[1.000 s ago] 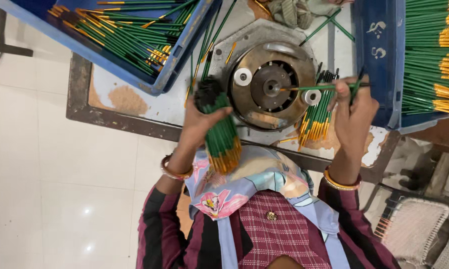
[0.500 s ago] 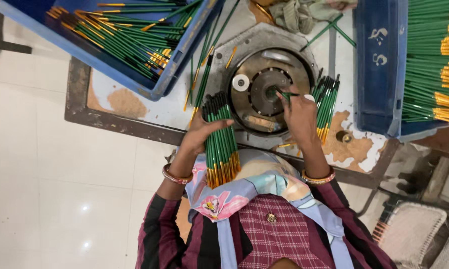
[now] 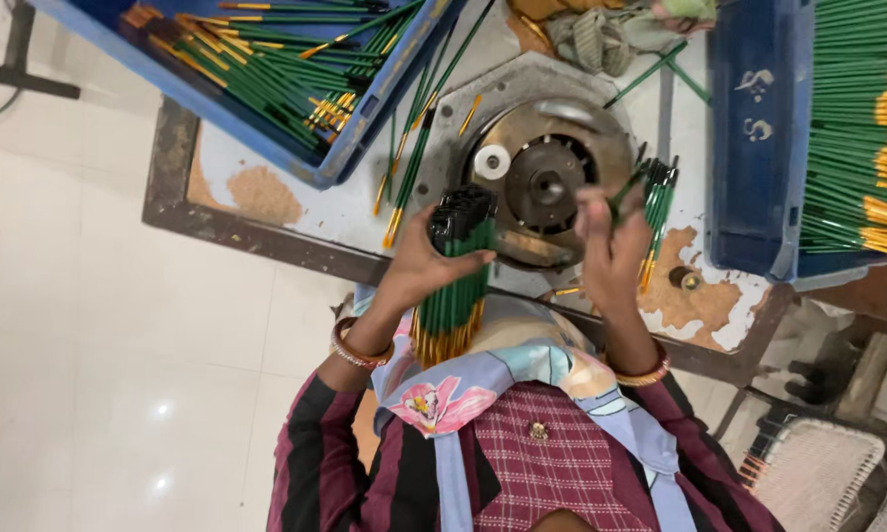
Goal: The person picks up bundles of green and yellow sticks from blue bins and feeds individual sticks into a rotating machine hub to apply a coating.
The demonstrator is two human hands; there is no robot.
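My left hand (image 3: 426, 264) clamps a green pencil bundle (image 3: 455, 281); right hand (image 3: 611, 246) pinches one pencil (image 3: 624, 192) beside the round machine (image 3: 547, 182)

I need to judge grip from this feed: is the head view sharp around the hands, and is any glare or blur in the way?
Head view: the left hand and its bundle of green sticks are fairly sharp; the right hand is motion-blurred, so what its fingers pinch is unclear. Even light, soft shadows; small glare spots on the white floor only. Wide-angle lens bends the table edge.
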